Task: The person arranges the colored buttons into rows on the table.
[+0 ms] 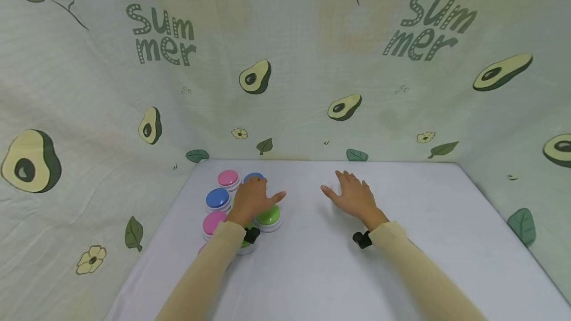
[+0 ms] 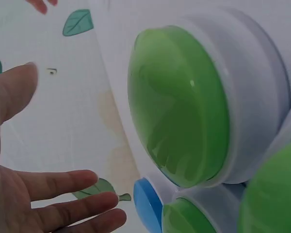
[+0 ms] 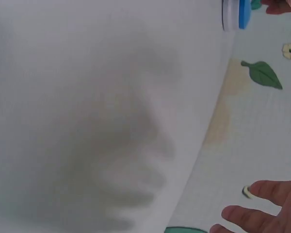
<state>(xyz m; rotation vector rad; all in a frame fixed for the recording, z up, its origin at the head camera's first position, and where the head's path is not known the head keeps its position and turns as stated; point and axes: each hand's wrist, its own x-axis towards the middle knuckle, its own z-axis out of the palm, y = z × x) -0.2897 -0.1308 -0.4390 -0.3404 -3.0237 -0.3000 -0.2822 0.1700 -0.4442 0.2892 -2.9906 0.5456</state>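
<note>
My left hand [image 1: 254, 200] hovers over a cluster of round push buttons on the left of the table, fingers extended and thumb spread out to the right. Beside that thumb, a green button [image 1: 268, 216] on a white base shows large in the left wrist view. Around the hand are a blue button [image 1: 217, 198], a pink button [image 1: 228, 178], a second pink button [image 1: 214, 222] and a farther blue button [image 1: 254, 176]. Forearm and hand hide parts of the cluster. My right hand [image 1: 355, 197] is held above the bare tabletop, holding nothing, fingers spread, its shadow beneath.
The white table [image 1: 312, 271] ends at a back edge against a hanging cloth [image 1: 294, 28] printed with avocados and leaves. More cloth hangs along both sides. A small black wrist camera [image 1: 362, 240] sits at the right cuff, another camera [image 1: 252, 235] at the left.
</note>
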